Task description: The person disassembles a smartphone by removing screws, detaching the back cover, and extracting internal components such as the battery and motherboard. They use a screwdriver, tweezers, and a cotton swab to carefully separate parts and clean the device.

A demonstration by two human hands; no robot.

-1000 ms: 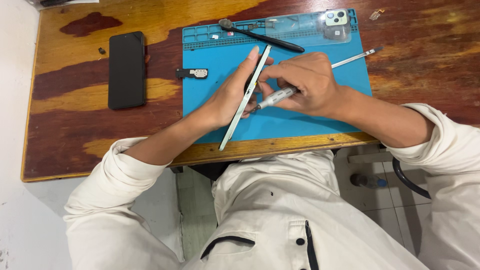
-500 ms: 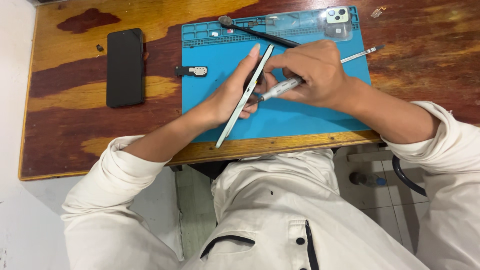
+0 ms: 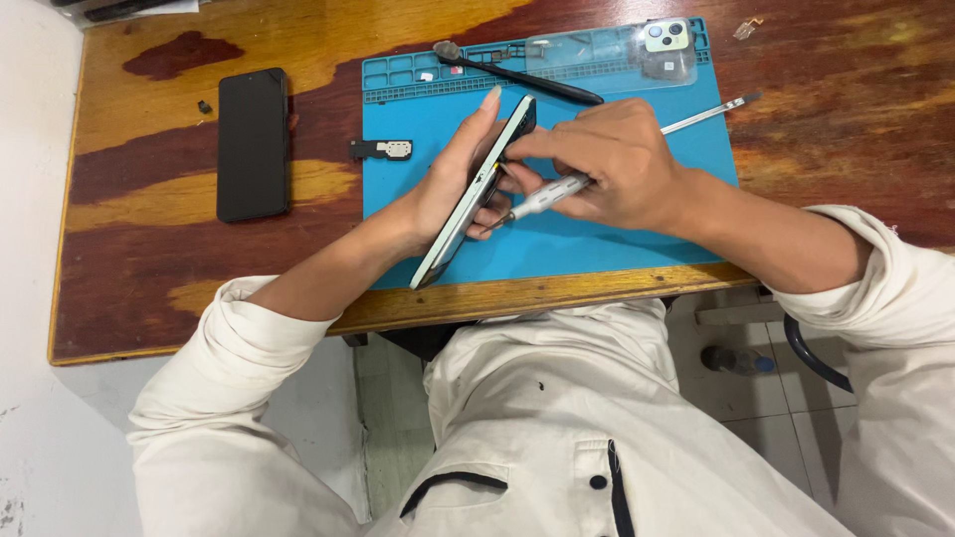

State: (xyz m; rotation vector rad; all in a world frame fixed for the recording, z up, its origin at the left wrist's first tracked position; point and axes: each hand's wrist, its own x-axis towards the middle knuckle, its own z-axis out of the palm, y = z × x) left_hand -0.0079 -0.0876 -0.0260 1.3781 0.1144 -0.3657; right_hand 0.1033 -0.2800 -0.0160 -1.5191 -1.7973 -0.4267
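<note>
Two hands work above the blue mat (image 3: 597, 249) on the counter (image 3: 199, 199): left hand (image 3: 448, 189) grips an opened phone (image 3: 476, 194) on edge, right hand (image 3: 612, 164) pinches a screwdriver (image 3: 547, 196) against it. Small removed parts (image 3: 383, 149) lie on the mat; judged mid-disassembly.

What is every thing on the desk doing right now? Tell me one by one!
Left hand: holding the phone up on its edge.
Phone: tilted on edge above the blue mat.
Right hand: gripping a white-handled tool against the phone.
Black phone: lying flat, screen dark.
Small part: lying loose on the mat.
</note>
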